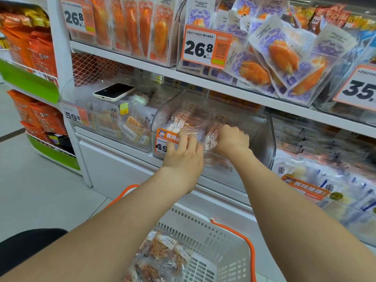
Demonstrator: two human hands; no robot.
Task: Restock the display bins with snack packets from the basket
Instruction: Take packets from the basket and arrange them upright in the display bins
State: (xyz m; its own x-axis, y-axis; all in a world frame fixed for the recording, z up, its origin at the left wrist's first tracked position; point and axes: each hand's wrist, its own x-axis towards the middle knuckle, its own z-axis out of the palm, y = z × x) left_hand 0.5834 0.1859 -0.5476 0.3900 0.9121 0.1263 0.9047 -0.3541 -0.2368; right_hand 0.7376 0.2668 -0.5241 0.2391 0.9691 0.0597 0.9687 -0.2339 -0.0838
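A clear plastic display bin (262, 143) stands on the lower shelf, part filled with small clear snack packets (184, 122) with pinkish contents. Both my hands reach over its front rim. My left hand (184, 153) lies over the bin's front edge, fingers pinching a clear packet by the orange price tag (162, 143). My right hand (232, 140) is curled round a packet (211, 137) inside the bin. Below, a white basket (215, 237) with orange handles holds several packets of shredded orange snack (162, 251).
A second clear bin (87, 117) to the left carries a phone (114, 91) on its packets. Bins of orange and purple-white packets (284, 55) fill the upper shelf. More packets lie in the bin at the right (325, 180). Tiled floor lies to the left.
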